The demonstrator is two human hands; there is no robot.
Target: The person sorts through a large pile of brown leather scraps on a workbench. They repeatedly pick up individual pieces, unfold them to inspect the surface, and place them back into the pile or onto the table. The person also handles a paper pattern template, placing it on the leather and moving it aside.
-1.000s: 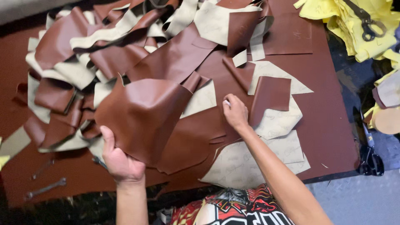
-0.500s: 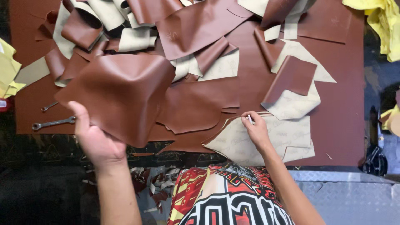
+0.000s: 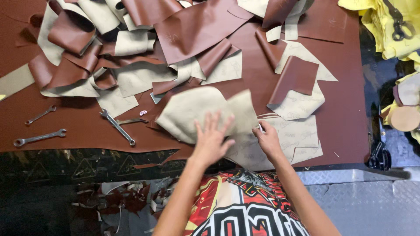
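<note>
While my left hand [image 3: 212, 142] lies spread on the flipped leather piece [image 3: 205, 111], my right hand [image 3: 267, 140] pinches a small marker [image 3: 260, 128]; many scraps [image 3: 131, 48] look unsorted.

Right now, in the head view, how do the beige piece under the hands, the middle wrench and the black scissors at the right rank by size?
1. Beige leather piece, clearly largest.
2. Middle wrench and black scissors look about alike; the scissors lie lower, off the table, so I won't rank them.
</note>
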